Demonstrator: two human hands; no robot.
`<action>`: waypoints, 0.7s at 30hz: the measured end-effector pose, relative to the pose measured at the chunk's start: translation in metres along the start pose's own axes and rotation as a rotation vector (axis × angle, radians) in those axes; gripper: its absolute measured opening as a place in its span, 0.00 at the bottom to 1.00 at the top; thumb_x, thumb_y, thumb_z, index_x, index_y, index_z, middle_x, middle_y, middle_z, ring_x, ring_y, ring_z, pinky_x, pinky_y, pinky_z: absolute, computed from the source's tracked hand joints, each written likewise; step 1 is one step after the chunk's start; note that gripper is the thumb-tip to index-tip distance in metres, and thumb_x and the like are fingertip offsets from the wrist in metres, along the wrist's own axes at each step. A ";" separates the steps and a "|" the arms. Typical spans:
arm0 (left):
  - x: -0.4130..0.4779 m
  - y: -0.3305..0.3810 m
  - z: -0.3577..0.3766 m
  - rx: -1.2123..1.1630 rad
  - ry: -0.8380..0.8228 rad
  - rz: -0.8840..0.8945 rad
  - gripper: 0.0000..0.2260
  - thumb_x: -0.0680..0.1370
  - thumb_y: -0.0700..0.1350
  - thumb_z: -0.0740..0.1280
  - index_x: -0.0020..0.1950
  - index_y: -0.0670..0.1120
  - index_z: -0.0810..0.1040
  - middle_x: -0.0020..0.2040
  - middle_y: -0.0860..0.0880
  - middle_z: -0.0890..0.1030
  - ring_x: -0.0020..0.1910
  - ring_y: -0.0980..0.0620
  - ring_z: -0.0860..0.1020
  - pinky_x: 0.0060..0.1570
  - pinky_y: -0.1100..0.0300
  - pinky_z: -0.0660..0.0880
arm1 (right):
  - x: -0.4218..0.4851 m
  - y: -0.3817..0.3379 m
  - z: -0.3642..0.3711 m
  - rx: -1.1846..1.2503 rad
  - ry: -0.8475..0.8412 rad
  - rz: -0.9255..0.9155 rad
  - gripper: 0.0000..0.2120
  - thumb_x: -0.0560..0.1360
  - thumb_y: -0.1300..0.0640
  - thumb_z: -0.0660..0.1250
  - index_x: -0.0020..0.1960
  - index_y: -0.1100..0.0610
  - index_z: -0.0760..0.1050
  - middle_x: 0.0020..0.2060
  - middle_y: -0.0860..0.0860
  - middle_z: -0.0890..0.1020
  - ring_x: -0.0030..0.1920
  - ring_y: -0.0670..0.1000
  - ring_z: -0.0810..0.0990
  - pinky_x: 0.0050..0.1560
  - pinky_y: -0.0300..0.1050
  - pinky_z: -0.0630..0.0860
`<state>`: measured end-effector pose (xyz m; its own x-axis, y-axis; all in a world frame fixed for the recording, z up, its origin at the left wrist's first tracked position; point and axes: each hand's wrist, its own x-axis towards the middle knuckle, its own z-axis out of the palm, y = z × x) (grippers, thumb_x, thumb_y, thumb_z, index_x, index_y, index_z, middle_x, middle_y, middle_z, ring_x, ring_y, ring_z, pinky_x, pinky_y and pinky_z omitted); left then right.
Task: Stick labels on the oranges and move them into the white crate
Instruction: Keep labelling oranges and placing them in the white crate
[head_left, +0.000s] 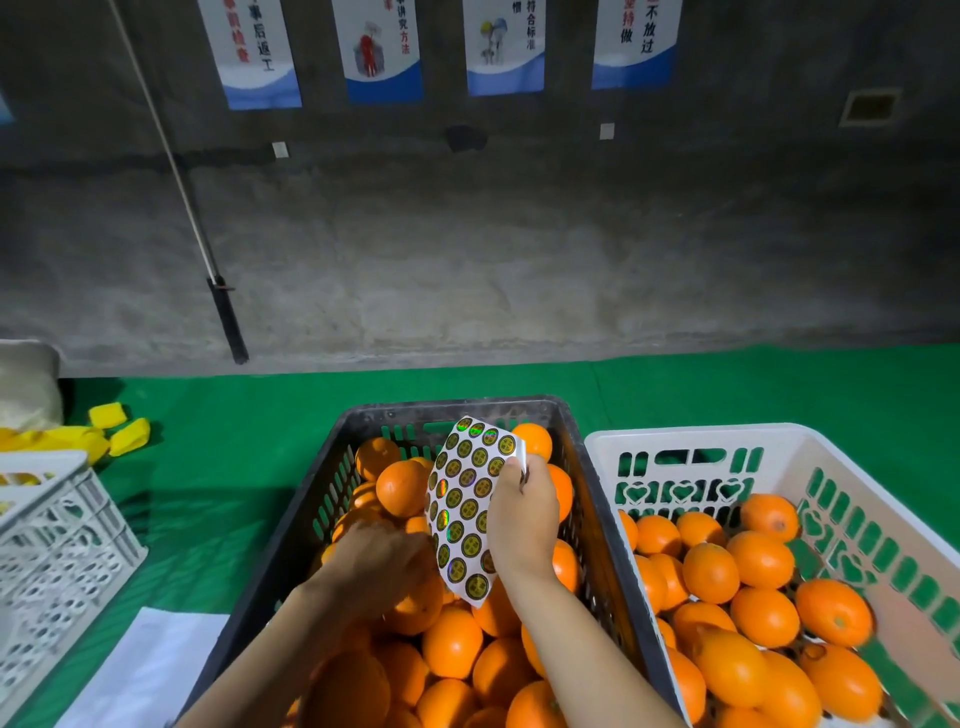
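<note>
A green mat (727, 395) carries a black crate (447, 408) and, just beside it on the right, the white crate (696, 434). Well to the left stand a latticed crate (57, 540), paper (150, 670), yellow scraps (130, 436) and a pale sack (26, 384).

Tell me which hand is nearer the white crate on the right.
Right. The right hand, holding the sticker sheet, is over the black crate, left of the white crate; the left hand is farther left, on the oranges.

oranges (762, 558) in white crate (691, 435), curled label sheet (462, 499)
</note>
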<state>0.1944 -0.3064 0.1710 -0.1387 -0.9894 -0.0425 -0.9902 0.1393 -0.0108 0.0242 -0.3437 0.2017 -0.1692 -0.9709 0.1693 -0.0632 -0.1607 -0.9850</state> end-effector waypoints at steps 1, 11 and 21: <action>-0.001 0.003 -0.002 0.007 -0.083 0.041 0.15 0.80 0.61 0.58 0.63 0.57 0.73 0.56 0.55 0.79 0.53 0.54 0.76 0.50 0.62 0.68 | 0.000 -0.001 0.000 0.004 -0.002 0.002 0.14 0.84 0.57 0.55 0.39 0.53 0.68 0.28 0.45 0.70 0.25 0.40 0.69 0.24 0.35 0.65; 0.004 0.020 0.014 0.436 -0.247 0.051 0.34 0.74 0.68 0.63 0.72 0.49 0.64 0.62 0.48 0.76 0.57 0.48 0.75 0.52 0.54 0.66 | -0.002 -0.001 0.000 -0.007 0.007 -0.010 0.15 0.85 0.54 0.54 0.40 0.53 0.69 0.28 0.46 0.71 0.26 0.43 0.68 0.26 0.37 0.64; 0.000 0.004 -0.018 -0.328 0.679 -0.470 0.32 0.65 0.67 0.74 0.60 0.47 0.75 0.51 0.46 0.79 0.51 0.44 0.77 0.47 0.51 0.73 | 0.006 -0.002 -0.006 0.005 0.201 -0.036 0.13 0.85 0.54 0.53 0.44 0.57 0.68 0.36 0.55 0.73 0.34 0.56 0.71 0.33 0.43 0.68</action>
<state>0.1903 -0.3064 0.1887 0.4062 -0.7667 0.4971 -0.8879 -0.2027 0.4130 0.0179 -0.3481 0.2047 -0.3600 -0.9096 0.2075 -0.0682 -0.1961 -0.9782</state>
